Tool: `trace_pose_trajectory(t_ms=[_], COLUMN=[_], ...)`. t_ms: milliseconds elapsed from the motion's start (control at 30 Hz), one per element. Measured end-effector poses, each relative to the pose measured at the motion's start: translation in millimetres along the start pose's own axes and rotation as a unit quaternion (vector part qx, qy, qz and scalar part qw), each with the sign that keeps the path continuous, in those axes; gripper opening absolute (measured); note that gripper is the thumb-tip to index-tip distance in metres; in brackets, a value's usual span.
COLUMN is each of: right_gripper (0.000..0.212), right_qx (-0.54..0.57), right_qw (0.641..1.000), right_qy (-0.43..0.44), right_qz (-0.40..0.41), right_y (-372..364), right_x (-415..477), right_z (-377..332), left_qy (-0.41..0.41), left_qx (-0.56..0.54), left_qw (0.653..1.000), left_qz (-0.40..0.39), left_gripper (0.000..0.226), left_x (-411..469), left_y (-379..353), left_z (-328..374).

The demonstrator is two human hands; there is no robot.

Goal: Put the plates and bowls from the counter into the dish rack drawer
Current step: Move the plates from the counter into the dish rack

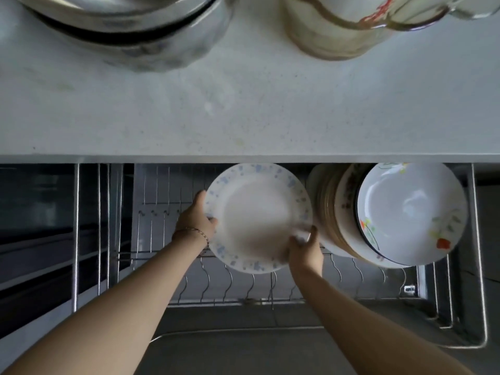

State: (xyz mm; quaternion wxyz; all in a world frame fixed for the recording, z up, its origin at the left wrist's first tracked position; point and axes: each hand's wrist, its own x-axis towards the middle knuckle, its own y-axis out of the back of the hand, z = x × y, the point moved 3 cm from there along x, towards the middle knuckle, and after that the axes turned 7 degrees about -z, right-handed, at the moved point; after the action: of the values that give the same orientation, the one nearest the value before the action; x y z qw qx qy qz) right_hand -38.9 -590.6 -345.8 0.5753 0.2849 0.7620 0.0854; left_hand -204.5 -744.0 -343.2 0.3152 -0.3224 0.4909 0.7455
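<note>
Rack slots (216, 288) free left (stacked plates (338, 212) right).

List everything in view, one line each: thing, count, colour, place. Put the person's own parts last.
blue-speckled plate: one, white with blue flecks on the rim, held on edge over the rack's empty slots.
racked plates: a row, count unclear, white and cream, front one with orange flowers, standing at the rack's right end.
dish rack drawer: one, silver wire, pulled out below the counter.
counter: one, pale speckled grey, upper half of view.
metal bowls: a stack, count unclear, silver, counter's back left.
patterned dishes: a stack, cream with brown and red marks, counter's back right.
bracelet: one, thin, on the left wrist.
left hand: grips the plate's left rim.
right hand: grips its lower right rim.
</note>
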Motion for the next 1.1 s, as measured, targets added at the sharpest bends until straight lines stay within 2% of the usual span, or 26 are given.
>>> trace_pose_trajectory(t_ms=[100,233,400,533,667,733,867,1000,1100], right_gripper=[0.049,0.044,0.041,0.032,0.03,0.029,0.033,0.038,0.037], right_qx=[0.033,0.061,0.084,0.093,0.108,0.099,0.049,-0.041,-0.105], right_qw=[0.999,0.998,0.993,0.993,0.99,0.992,0.998,0.998,0.99], right_qy=[0.011,0.014,0.007,0.02,0.029,0.03,0.01,-0.005,0.018], right_qz=[0.002,0.019,0.079,0.076,0.08,0.077,0.043,-0.042,-0.09], right_y=[-1.5,0.7,11.1,15.4,15.1,15.5,22.0,45.6,81.2], right_x=[5.1,11.9,17.7,21.2,22.9,23.6,18.4,-3.4,-29.1], right_z=[5.1,9.7,7.7,5.4,0.8,-0.2,-3.9,-0.8,4.3], left_qy=[0.001,0.026,0.038,0.043,0.029,0.021,0.043,0.08,0.008], left_qx=[-0.067,-0.086,-0.111,-0.12,-0.112,-0.097,-0.024,0.056,0.132], left_qw=[0.997,0.996,0.992,0.991,0.993,0.995,0.997,0.995,0.991], left_qz=[-0.032,-0.028,-0.042,-0.034,0.006,-0.001,-0.067,-0.014,-0.019], left_gripper=[0.079,0.081,0.067,0.054,0.049,0.051,0.056,0.05,0.042], left_x=[3.1,4.2,-5.9,-2.9,-3.6,-5.0,-8.3,-36.2,-74.4], left_y=[-5.9,-19.4,-36.6,-36.7,-32.4,-32.4,-26.7,-6.7,-4.5], left_z=[0.5,1.2,-4.3,-5.3,-5.7,-3.8,0.9,19.7,55.2])
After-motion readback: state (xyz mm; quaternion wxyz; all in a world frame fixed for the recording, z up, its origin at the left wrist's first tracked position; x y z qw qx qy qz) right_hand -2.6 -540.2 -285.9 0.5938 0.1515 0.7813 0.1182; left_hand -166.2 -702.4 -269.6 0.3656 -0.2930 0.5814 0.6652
